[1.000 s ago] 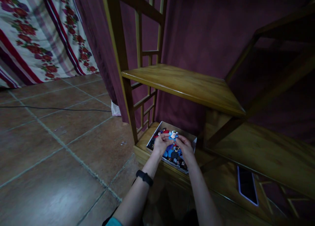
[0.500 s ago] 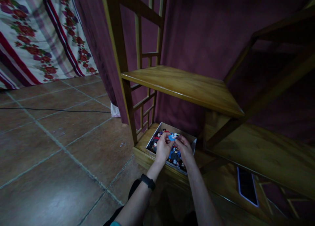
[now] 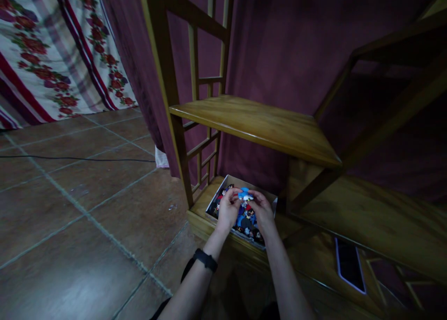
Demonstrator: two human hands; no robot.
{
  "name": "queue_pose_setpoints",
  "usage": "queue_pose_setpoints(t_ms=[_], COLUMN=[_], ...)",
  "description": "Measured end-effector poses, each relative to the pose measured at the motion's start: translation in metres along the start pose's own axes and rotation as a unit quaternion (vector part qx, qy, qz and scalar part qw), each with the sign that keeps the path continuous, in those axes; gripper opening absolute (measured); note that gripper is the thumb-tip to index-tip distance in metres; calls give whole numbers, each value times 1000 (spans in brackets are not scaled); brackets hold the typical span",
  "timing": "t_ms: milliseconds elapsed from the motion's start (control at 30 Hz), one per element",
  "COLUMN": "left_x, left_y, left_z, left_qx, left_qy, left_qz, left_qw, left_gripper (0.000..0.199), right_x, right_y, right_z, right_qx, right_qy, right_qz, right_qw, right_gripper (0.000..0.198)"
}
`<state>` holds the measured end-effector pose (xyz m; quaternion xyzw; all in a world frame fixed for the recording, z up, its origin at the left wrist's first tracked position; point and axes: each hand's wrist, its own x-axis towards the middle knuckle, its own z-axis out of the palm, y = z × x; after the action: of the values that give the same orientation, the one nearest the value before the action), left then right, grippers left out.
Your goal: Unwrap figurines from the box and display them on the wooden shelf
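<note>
Brown floor tiles [image 3: 52,236] with pale joints cover the left and near parts of a dim room. Nearest, the person's left forearm [image 3: 193,283] and right forearm [image 3: 284,273] reach forward, a dark band [image 3: 206,260] around the left one. At near right, a flat device [image 3: 350,266] with a black face and a pale lilac edge lies on a wooden board.

Farther ahead, the left hand [image 3: 228,210] and right hand [image 3: 262,213] are raised over a shallow box [image 3: 271,199], thumbs and fingers bent inward to a narrow pinch. Between them they hold a small blue-and-white piece [image 3: 245,195], the left hand at its left side and the right hand at its right; its exact shape is too small to tell. Below the hands, the box contains many little figures [image 3: 247,223] in blue, black and red, lying jumbled together. It sits on a low wooden shelf [image 3: 204,201], just beside the lattice side panel [image 3: 199,148].

Above and beyond the box spans a glossy upper shelf [image 3: 254,124]. On the floor at left runs a thin black cable [image 3: 77,159]. Farthest, a purple curtain [image 3: 275,55] hangs behind the shelves, and a flowered, striped cloth [image 3: 38,45] hangs at far left.
</note>
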<state>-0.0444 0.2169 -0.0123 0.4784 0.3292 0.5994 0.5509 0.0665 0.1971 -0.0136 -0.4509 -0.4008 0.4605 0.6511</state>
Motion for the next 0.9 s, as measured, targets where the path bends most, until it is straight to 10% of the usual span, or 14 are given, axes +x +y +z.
queue_pose_setpoints(t_ms=[533, 900], left_x=[1, 1], left_y=[11, 7], left_z=[1, -2], left_qx=[-63, -119], left_qy=[0, -2], left_qz=[-6, -153], left_qw=[998, 981], left_gripper=[16, 34], right_x=[-1, -3], right_y=[-9, -1], right_z=[2, 0], right_qx=[-25, -18], right_qy=[-16, 29], right_qz=[-40, 18], right_qw=[999, 999], right_gripper=[24, 27])
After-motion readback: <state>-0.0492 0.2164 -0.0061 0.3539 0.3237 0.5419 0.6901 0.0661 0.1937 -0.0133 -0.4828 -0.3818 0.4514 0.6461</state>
